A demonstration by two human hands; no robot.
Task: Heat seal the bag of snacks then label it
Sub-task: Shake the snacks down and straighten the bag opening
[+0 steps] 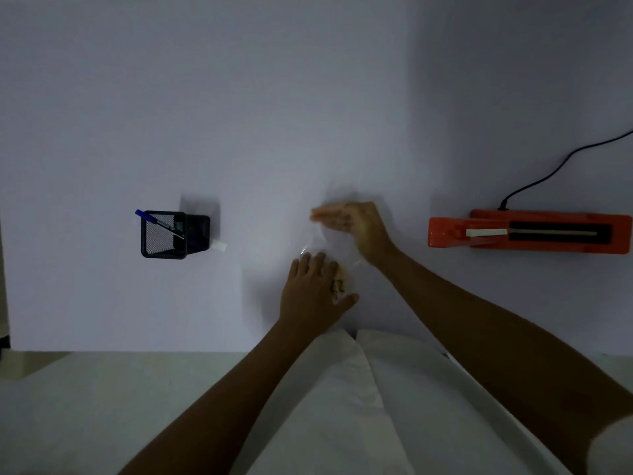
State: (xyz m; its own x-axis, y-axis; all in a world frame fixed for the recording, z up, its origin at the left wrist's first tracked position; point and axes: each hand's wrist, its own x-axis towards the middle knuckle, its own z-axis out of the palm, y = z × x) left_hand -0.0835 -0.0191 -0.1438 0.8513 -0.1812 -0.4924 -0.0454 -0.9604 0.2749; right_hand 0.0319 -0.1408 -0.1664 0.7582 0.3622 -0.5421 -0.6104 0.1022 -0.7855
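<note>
Bag [320, 240] clear glossy plastic; pen holder [164, 234] black metal mesh; sealer [527, 233] smooth orange plastic; table [274, 114] matt white.

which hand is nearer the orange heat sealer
Right. The right hand rests on the far end of the clear bag, with the heat sealer off to its right; the left hand presses the bag's near end, further left.

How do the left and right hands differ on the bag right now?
The left hand presses palm down on the snack end of the bag, nearer the person; the right hand is farther out over its clear end. Left fingers point away, right fingers point leftward. Both have straight fingers.
</note>
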